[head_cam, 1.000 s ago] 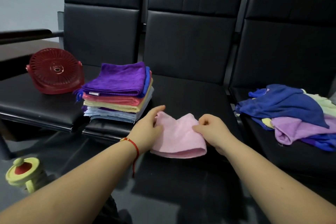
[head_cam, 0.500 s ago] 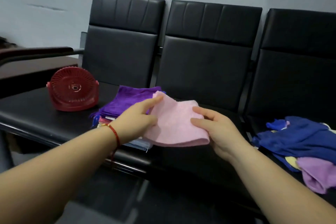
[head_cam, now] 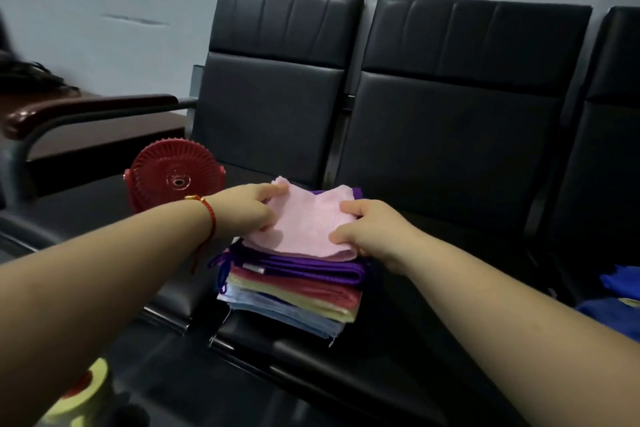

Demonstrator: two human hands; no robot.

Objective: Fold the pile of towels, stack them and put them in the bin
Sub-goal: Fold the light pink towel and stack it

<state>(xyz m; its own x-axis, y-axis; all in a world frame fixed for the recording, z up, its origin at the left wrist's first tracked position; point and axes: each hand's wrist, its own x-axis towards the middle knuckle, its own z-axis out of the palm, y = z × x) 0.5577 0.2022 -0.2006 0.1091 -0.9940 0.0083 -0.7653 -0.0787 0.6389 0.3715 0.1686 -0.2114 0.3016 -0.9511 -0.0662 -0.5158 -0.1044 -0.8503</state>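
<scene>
A folded pink towel lies on top of the stack of folded towels, whose layers are purple, red, yellow and light blue. The stack sits on the black seat of a row of chairs. My left hand pinches the pink towel's left edge. My right hand grips its right edge, fingers curled over the cloth. At the far right edge shows a corner of the unfolded pile, a blue towel. No bin is in view.
A red round fan stands on the seat left of the stack, close to my left wrist. A yellow and red object sits low at the bottom left. An armrest juts out at the left.
Both hands lifted the pink towel off the middle seat, carried it left and set it on top of the stack. The view swung left, so the unfolded pile slid almost out of frame.
</scene>
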